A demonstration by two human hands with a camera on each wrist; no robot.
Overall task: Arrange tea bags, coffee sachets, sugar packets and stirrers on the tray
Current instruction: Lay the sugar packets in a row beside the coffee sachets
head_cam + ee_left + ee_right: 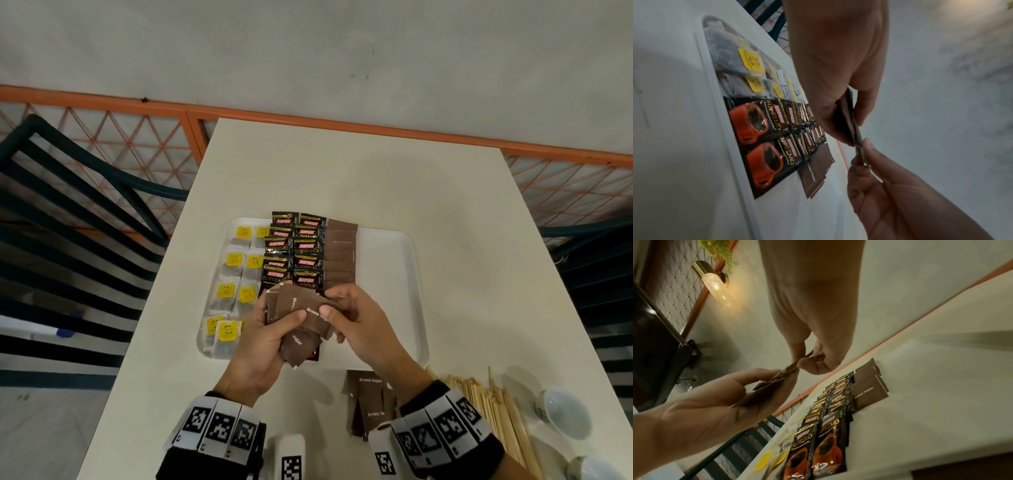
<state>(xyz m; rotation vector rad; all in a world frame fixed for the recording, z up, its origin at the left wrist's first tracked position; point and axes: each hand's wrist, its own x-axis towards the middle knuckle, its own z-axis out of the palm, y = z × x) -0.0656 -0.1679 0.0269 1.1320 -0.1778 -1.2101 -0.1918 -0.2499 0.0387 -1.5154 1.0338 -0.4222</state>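
Fanning out above the tray (387, 260), a bunch of brown sugar packets (301, 322) is gripped in the left hand (260, 349), thumb pressed across the top and fingers (748, 374) curled under. One packet of the bunch is pinched at its edge by the right hand (359, 325) between thumb and forefinger; both hands are held over the tray's near edge. On the white tray, tea bags (236, 281) with yellow tags are laid in two columns at the left side. Black coffee sachets (294, 253) are overlapped in two columns just beside them, toward the middle. A column of brown sugar packets (340, 253) is already laid touching the right side of the sachets, its far end reaching over the tray's rim. The right part of the tray is bare. More sugar packets (371, 404) are left loose on the counter (342, 178) near the right wrist. Wooden stirrers (493, 411) are piled on the counter further right, beside two white cups (561, 411). Marker-printed bands are worn on both wrists.
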